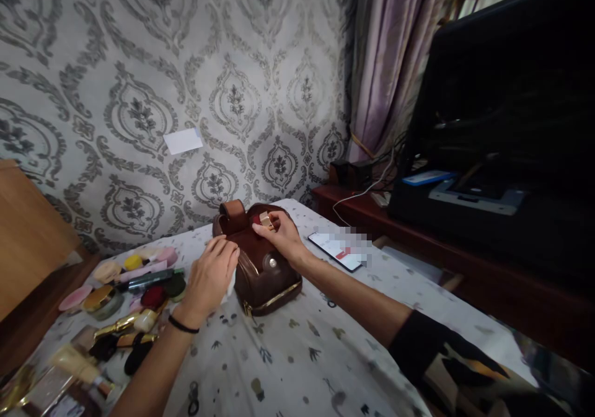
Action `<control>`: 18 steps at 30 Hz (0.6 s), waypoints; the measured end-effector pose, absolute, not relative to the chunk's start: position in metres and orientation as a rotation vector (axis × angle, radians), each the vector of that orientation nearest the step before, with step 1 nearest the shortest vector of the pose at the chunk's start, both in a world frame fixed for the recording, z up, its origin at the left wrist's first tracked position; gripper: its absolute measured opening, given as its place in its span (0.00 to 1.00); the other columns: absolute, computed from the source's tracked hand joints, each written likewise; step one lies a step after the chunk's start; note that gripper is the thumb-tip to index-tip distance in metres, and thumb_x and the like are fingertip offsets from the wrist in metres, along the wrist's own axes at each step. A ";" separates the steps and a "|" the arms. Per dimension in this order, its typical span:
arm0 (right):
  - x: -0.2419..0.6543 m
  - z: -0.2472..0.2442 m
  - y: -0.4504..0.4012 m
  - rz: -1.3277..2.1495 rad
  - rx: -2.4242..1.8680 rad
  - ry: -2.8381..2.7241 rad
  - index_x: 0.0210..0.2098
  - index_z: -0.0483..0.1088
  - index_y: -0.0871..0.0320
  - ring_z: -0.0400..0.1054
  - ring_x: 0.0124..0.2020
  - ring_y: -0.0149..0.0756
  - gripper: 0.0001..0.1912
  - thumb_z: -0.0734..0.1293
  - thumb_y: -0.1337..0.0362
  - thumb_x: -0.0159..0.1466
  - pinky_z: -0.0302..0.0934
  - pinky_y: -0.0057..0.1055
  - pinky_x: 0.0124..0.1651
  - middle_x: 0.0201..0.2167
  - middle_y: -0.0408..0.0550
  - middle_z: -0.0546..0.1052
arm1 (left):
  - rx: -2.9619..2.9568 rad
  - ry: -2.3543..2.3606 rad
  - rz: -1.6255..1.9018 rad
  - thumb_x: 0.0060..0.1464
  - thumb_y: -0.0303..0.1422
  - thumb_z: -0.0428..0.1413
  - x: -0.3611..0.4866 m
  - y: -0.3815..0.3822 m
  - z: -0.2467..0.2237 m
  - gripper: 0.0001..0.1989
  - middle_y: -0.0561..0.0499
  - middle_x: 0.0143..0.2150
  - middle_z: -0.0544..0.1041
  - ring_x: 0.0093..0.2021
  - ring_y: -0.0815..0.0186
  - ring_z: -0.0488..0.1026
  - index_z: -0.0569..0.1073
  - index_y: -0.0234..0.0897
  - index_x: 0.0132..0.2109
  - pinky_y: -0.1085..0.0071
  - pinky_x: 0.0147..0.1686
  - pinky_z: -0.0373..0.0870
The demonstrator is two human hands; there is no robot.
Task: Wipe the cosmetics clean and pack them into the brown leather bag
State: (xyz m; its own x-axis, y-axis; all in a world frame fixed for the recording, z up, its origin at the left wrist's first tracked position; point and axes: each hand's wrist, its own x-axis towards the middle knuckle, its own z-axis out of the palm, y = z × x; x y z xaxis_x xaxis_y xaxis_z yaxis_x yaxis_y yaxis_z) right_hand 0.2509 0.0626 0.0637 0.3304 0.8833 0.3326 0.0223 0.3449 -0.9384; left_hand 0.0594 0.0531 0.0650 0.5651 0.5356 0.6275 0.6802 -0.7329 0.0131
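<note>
A brown leather bag (pixel 260 274) with a gold zipper stands in front of me, its flap raised. My right hand (pixel 284 234) is closed, pinching a small red item with a shiny gold cap (pixel 266 220) between thumb and fingers, just over the bag's top. Whether that item touches the bag I cannot tell. At the bag's left side, my left hand (pixel 212 272) is closed with its fingers bent. Some crumpled white tissue or cloth (pixel 230 285) peeks out beneath its palm; the rest is hidden.
Many cosmetics, including a gold-lidded jar (pixel 98 297) and a pink compact (pixel 75 298), lie on the patterned sheet (pixel 260 380) at left. A lit phone (pixel 332 250) lies right of the bag. Beyond it are a dark red desk (pixel 325 197) and a black screen (pixel 488 126).
</note>
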 end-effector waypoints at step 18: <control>0.232 0.063 0.135 0.544 -1.934 -1.633 0.42 0.68 0.58 0.69 0.48 0.47 0.30 0.80 0.64 0.42 0.63 0.35 0.45 0.49 0.54 0.71 | -2.518 -0.933 -1.613 0.67 0.28 0.42 0.073 0.063 0.025 0.14 0.44 0.52 0.74 0.62 0.60 0.64 0.70 0.37 0.50 0.54 0.62 0.63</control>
